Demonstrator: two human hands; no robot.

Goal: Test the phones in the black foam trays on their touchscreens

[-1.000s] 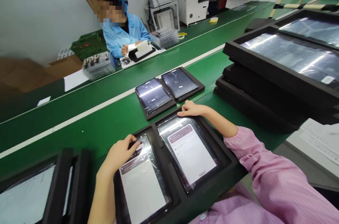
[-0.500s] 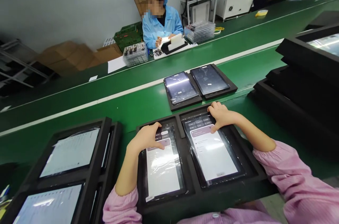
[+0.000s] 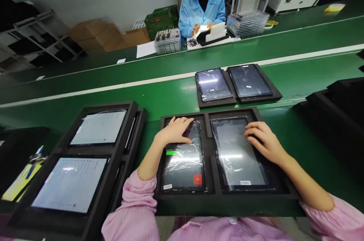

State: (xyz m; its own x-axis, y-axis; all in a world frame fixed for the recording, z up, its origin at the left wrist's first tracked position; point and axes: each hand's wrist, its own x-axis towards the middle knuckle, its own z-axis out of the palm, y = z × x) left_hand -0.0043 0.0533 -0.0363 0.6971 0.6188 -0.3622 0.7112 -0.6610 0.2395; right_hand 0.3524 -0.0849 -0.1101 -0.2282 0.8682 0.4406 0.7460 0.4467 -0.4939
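Note:
Two tablets in clear film lie side by side in a black foam tray. My left hand [image 3: 176, 131] rests over the top of the left tablet [image 3: 183, 169], thumb and fingers apart, holding nothing. That screen is dark grey with a green bar and a red square. My right hand [image 3: 264, 140] is at the upper right edge of the right tablet [image 3: 241, 157], its fingers spread and nothing in them. The right screen is plain grey with a small white label near the bottom. The black tray [image 3: 209, 157] surrounds both tablets.
Stacked trays with two lit tablets [image 3: 69, 184] stand at left, beside yellow paper and pens [image 3: 28, 174]. Two dark tablets [image 3: 214, 84] [image 3: 250, 81] lie beyond my tray. Black trays [image 3: 338, 115] are at right. Across the green bench sits a person in blue [image 3: 202, 9].
The view has shifted. Both screens changed from white pages to dark grey ones, with green and red marks on the left. My right hand has moved from the right tablet's top to its right edge.

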